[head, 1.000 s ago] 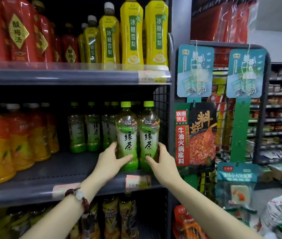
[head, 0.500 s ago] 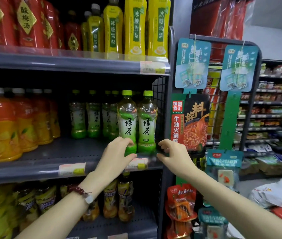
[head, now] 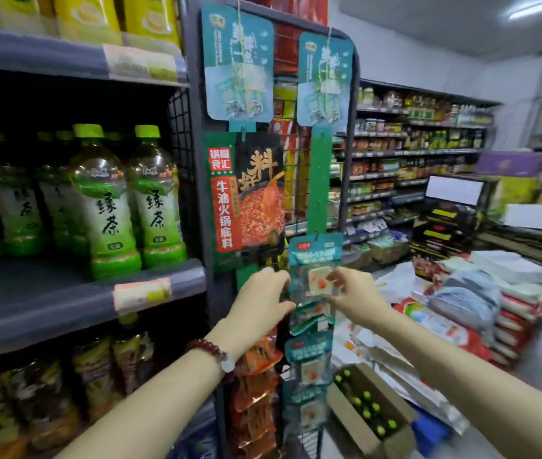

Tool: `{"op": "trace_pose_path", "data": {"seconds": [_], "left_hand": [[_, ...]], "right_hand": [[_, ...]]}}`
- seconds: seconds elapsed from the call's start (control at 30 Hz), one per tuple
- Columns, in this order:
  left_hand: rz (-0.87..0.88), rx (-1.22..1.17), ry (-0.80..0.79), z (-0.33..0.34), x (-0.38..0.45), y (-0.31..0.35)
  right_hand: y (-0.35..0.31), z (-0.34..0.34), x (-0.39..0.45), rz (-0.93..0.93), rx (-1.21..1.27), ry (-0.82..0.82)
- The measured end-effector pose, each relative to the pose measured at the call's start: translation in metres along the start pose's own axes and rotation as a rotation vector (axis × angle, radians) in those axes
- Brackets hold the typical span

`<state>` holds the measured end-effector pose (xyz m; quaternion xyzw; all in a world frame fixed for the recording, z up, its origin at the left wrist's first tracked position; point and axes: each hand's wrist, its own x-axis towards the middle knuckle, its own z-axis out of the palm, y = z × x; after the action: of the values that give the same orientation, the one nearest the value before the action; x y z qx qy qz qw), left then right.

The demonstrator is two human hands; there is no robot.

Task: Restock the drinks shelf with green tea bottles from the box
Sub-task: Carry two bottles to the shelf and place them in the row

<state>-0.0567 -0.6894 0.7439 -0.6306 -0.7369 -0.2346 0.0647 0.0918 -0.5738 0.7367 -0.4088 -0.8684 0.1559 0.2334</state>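
Note:
Two green tea bottles [head: 130, 203] with green caps stand at the front right of the middle shelf [head: 64, 303], with more of them in rows behind. Both of my hands hold nothing. My left hand [head: 259, 299] hangs in the air with loosely curled fingers, in front of the wire rack at the shelf's end. My right hand [head: 355, 296] is beside it, fingers relaxed, just in front of a hanging snack packet [head: 312, 270]. Low on the floor an open cardboard box [head: 355, 422] shows several green bottle caps [head: 367, 405].
A wire end rack [head: 296, 200] carries hanging sauce and snack packets. Yellow bottles stand on the top shelf, dark bottles on the bottom shelf. Stacked sacks [head: 481, 306] and packages cover the floor to the right; a counter with a screen [head: 455, 190] stands behind them.
Both hands let go of the two front green tea bottles and drew back to the right. My view swung right and down, bringing the box on the floor into sight.

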Motion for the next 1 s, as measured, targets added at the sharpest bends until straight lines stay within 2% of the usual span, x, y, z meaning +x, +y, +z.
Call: {"op": "trace_pose_path", "data": {"seconds": [0.23,0.53,0.73,1.0], "left_hand": [[0.102,-0.019,-0.082,0.091,0.078,0.082],[0.0,-0.073,-0.158,0.191,0.162,0.168],[-0.07,-0.077,-0.201,0.25,0.213,0.186],[-0.158,-0.079,-0.244,0.342,0.301,0.166]], "right_hand": [[0.124,-0.024,0.011,0.139,0.0,0.0],[0.269,-0.048,0.05,0.172,-0.021,-0.107],[0.336,-0.035,0.09,0.173,-0.006,-0.143],[0.413,0.004,0.179,0.135,-0.022,-0.248]]}}
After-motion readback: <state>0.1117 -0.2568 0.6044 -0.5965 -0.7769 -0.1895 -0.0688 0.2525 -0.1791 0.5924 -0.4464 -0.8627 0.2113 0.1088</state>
